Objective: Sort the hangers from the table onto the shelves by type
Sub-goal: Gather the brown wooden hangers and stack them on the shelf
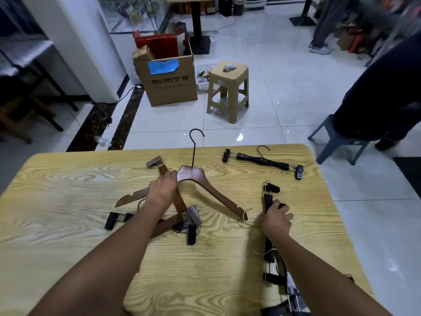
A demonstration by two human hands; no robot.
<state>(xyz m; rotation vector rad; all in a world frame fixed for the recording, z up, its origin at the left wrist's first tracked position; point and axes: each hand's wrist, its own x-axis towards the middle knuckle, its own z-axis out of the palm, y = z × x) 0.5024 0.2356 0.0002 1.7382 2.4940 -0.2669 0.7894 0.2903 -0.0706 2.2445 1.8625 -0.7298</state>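
1. Nearest the lens, at the near right edge of the table (68,179), the near black hangers (274,278) lie bunched beneath the right forearm. The arm hides part of them.
2. The right hand (276,218) is curled round the bar of the held black hanger (268,200), a clip type that lies on the table and points away from the person.
3. The left hand (163,190) grips the wooden coat hanger (211,190) just beside its neck, with the hook aimed at the far edge. This hanger crosses over the wooden clip hanger (163,169), whose bar runs under the hand.
4. The step in hand looks like the pick-up, each hand taking 1 hanger of a different type. The shelves are not in view, and most of the sorting seems still ahead.
5. The next move likely calls for lifting the coat hanger clear without dragging the clip hanger beneath it. A loose string at its right tip could snag.
6. Count:
   - 1 wooden coat hanger.
   - At least 1 wooden clip hanger with metal clips; brown wood under the left forearm may be a 2nd.
   - At least 4 black clip hangers: the held one, the far black hanger (262,160), the left black hanger (114,220) and the near bunch, which may hold 2.
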